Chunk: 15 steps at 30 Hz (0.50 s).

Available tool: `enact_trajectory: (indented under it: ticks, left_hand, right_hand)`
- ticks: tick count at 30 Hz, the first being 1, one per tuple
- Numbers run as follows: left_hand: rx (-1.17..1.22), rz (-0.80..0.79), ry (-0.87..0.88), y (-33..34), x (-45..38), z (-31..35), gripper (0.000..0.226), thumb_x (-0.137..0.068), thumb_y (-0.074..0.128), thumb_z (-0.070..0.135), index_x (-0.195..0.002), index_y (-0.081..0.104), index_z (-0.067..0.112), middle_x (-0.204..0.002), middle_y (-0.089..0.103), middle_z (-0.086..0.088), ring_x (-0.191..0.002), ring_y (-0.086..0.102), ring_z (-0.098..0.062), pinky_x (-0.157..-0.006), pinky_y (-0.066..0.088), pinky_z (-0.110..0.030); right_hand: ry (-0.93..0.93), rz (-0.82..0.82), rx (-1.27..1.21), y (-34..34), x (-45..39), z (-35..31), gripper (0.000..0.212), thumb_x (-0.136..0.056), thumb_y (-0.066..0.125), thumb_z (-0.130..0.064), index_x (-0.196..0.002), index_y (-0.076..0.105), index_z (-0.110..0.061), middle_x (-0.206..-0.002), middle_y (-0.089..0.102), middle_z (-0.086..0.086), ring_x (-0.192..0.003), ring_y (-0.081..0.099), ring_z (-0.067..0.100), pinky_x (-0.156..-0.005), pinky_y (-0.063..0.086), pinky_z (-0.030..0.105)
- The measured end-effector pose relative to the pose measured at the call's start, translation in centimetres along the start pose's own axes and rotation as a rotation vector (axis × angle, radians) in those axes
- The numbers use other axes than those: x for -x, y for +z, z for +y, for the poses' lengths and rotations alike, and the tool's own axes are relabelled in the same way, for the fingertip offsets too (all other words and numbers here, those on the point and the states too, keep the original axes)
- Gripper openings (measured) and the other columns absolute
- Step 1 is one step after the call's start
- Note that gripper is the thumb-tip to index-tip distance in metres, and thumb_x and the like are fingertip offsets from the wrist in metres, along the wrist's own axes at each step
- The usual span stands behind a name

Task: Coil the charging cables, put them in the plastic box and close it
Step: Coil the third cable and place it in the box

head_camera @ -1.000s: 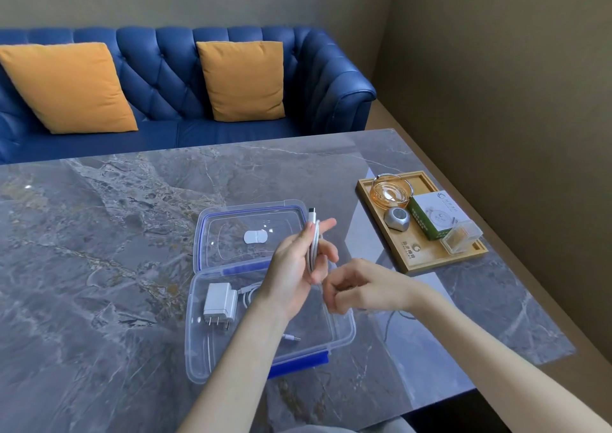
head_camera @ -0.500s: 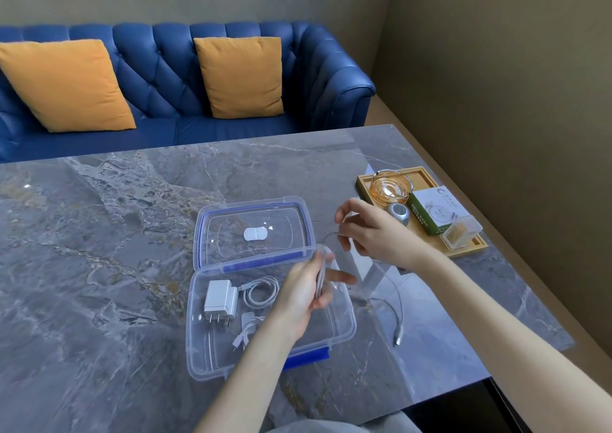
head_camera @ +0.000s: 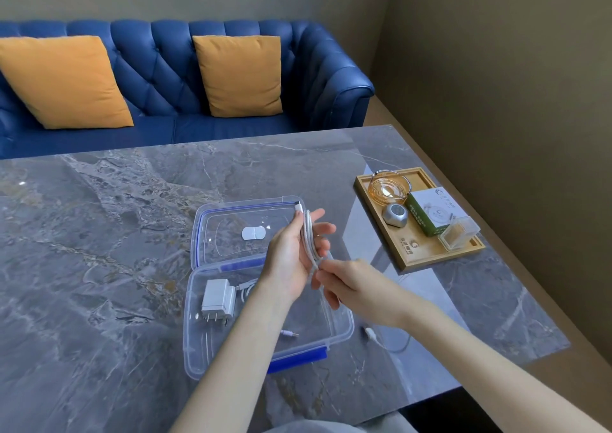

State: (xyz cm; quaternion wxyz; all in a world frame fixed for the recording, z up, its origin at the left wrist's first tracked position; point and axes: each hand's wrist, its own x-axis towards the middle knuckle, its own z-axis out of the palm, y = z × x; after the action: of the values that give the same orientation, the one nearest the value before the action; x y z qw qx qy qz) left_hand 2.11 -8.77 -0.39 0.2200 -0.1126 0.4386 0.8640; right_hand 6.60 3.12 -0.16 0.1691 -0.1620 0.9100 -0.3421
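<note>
My left hand (head_camera: 291, 257) holds loops of a white charging cable (head_camera: 308, 237) upright above the open clear plastic box (head_camera: 195, 350), a plug end sticking up past the fingers. My right hand (head_camera: 351, 287) pinches the same cable just below the loops. The loose tail and its plug (head_camera: 371, 333) lie on the table right of the box. Inside the box lie a white wall charger (head_camera: 217, 300) and another cable, mostly hidden by my left arm. The box's lid (head_camera: 245, 234) lies open flat behind it.
A wooden tray (head_camera: 414, 254) at the right table edge carries a glass ashtray (head_camera: 390, 186), a small grey gadget, a green-white carton and a clear toothpick box. A blue sofa (head_camera: 185, 78) with two orange cushions stands behind the grey marble table (head_camera: 99, 234).
My right hand came back from up near the tray down to the bottom of the loops. My left hand rose with the coil, and more cable is wound on it.
</note>
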Motion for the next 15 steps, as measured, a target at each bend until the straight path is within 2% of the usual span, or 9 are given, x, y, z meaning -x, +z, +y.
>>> enact_trajectory:
  ticks: [3,5,8,10,12,15]
  left_hand:
    - [-0.044,-0.083,0.007,0.1,0.5,0.9,0.045,-0.099,0.031,0.029,-0.124,0.049,-0.003,-0.046,0.058,0.005,-0.029,0.036,-0.003,-0.035,0.028,-0.014]
    - [-0.077,-0.192,-0.024,0.2,1.3,1.3,0.043,-0.099,0.028,0.028,-0.120,0.050,-0.003,-0.044,0.054,0.005,-0.026,0.030,-0.003,-0.034,0.023,-0.013]
    - [-0.161,-0.334,-0.098,0.5,2.8,1.3,0.041,-0.098,0.027,0.026,-0.111,0.055,0.000,-0.042,0.054,0.003,-0.025,0.028,-0.002,-0.035,0.021,-0.013]
    - [-0.257,-0.380,-0.110,0.4,3.4,1.1,0.040,-0.097,0.029,0.027,-0.107,0.058,0.002,-0.043,0.057,0.000,-0.026,0.028,-0.002,-0.041,0.017,-0.018]
    - [-0.386,-0.390,-0.117,0.3,3.7,0.7,0.038,-0.097,0.032,0.029,-0.105,0.060,0.005,-0.046,0.060,-0.002,-0.028,0.028,-0.003,-0.049,0.014,-0.024]
    - [-0.544,-0.359,-0.180,-0.2,3.8,-0.5,0.038,-0.097,0.034,0.031,-0.109,0.056,0.003,-0.049,0.063,-0.004,-0.029,0.029,-0.005,-0.054,0.024,-0.023]
  right_hand:
    - [0.060,-0.184,0.081,0.2,0.1,1.7,0.030,-0.100,0.030,-0.027,-0.095,0.058,-0.016,-0.069,0.057,-0.007,-0.060,0.050,0.009,-0.065,0.041,0.021]
    - [0.101,-0.222,0.049,0.1,-0.1,2.5,0.028,-0.100,0.031,-0.028,-0.091,0.056,-0.018,-0.066,0.056,-0.004,-0.057,0.050,0.013,-0.062,0.043,0.023]
    - [0.141,-0.175,-0.044,-1.3,-0.7,3.2,0.030,-0.097,0.037,-0.033,-0.077,0.055,-0.020,-0.058,0.054,0.004,-0.051,0.048,0.017,-0.055,0.041,0.015]
    - [0.130,-0.156,-0.053,-2.5,-1.2,3.4,0.034,-0.094,0.044,-0.037,-0.072,0.060,-0.016,-0.056,0.055,0.010,-0.048,0.047,0.017,-0.050,0.038,0.012]
    - [0.141,-0.130,0.004,-3.6,-1.6,3.5,0.036,-0.089,0.052,-0.038,-0.062,0.063,-0.016,-0.052,0.054,0.008,-0.045,0.045,0.015,-0.047,0.036,0.012]
    - [0.188,-0.085,0.099,-5.5,-1.9,3.2,0.030,-0.083,0.060,-0.027,-0.067,0.062,-0.001,-0.059,0.053,0.012,-0.048,0.043,0.014,-0.042,0.033,0.015]
